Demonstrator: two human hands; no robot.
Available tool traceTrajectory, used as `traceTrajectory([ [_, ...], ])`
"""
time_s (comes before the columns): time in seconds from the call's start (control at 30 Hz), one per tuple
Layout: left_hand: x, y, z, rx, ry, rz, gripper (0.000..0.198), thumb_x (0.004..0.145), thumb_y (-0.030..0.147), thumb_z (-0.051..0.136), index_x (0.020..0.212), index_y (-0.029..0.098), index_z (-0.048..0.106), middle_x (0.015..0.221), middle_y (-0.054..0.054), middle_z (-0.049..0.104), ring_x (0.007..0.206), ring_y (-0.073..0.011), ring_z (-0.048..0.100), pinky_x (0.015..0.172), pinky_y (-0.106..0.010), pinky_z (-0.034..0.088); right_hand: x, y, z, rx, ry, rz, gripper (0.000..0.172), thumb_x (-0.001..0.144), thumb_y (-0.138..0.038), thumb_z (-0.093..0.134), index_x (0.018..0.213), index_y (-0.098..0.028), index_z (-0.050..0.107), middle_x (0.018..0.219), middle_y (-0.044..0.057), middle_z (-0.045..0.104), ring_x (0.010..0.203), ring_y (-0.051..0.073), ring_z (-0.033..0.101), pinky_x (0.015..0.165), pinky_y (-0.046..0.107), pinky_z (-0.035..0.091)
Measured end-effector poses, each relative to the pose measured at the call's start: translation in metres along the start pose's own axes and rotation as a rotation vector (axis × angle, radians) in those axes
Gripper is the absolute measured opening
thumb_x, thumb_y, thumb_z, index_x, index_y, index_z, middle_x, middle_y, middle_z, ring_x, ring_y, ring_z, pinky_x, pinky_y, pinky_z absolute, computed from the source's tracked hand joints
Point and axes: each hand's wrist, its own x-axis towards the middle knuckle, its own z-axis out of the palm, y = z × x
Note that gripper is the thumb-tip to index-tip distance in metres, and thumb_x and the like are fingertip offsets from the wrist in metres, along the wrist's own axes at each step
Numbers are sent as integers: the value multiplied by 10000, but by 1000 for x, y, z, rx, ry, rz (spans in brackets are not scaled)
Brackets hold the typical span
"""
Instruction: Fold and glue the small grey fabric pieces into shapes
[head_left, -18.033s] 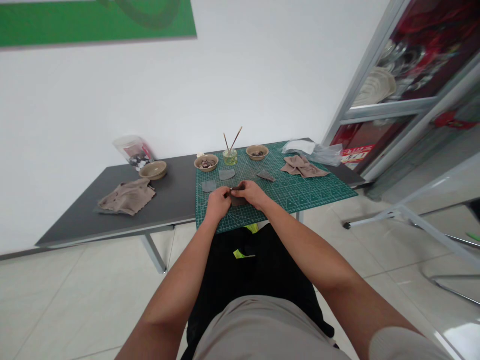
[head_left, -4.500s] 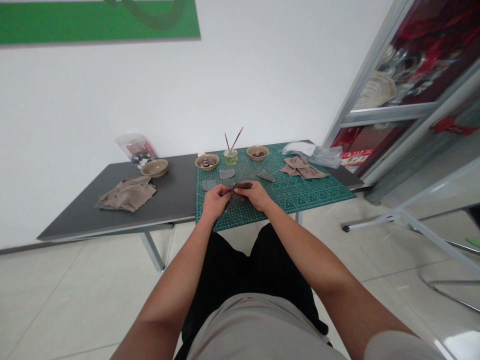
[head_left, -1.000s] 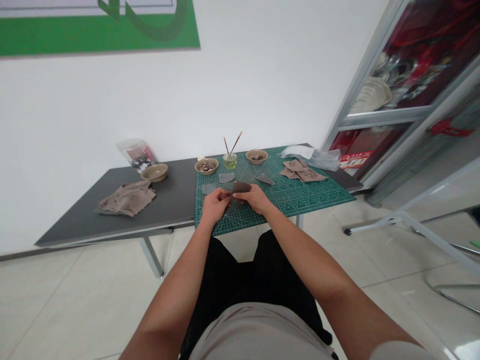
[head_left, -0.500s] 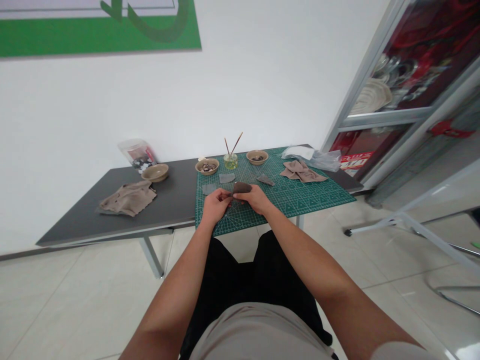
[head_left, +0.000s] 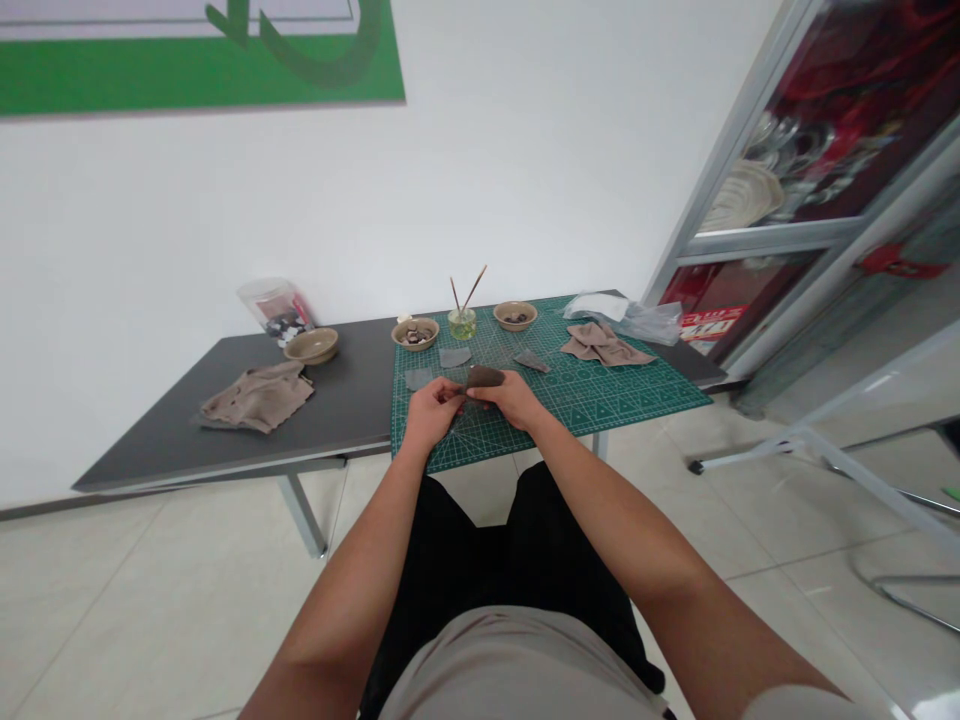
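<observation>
My right hand (head_left: pixel 517 400) is closed around a dark brown, flat piece (head_left: pixel 484 377) that looks like folded cloth or sandpaper. At its left edge, my left hand (head_left: pixel 433 408) meets it with thumb and fingers pinched together; whatever sits in that pinch is too small to make out. Both hands are over the front part of the green cutting mat (head_left: pixel 600 395). Just beyond them lie grey sheets (head_left: pixel 454 357), (head_left: pixel 419 378) and a darker grey strip (head_left: pixel 532 360).
Along the back stand a bowl of dark pieces (head_left: pixel 415 334), a glass jar (head_left: pixel 462 323) with two thin sticks, and another bowl (head_left: pixel 515 316). A brown cloth (head_left: pixel 606 344) and plastic bag (head_left: pixel 645 318) lie right. Leftward are another cloth (head_left: pixel 259 397), bowl (head_left: pixel 311 346) and clear container (head_left: pixel 276 310).
Almost nothing differs. Both hands keep the same place and hold, and the whole view has shifted very slightly.
</observation>
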Motion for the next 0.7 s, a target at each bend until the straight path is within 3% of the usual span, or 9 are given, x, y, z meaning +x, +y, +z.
traceTrajectory([
  [0.5,-2,5,0,-9,2,-13,88,714,242,646,781,186,637,576,43,614,548,-129,595,574,-243,435,1,1,-1,11,6,5,304,595,-368,805,750,-132,692,643,-1,599,568,111,492,516,251,369],
  [0.7,-2,2,1,87,-6,37,41,740,234,619,747,194,629,570,44,612,559,-130,579,575,-247,412,2,-2,0,26,10,0,254,618,-348,781,697,-142,655,603,-17,568,541,100,472,502,247,339],
])
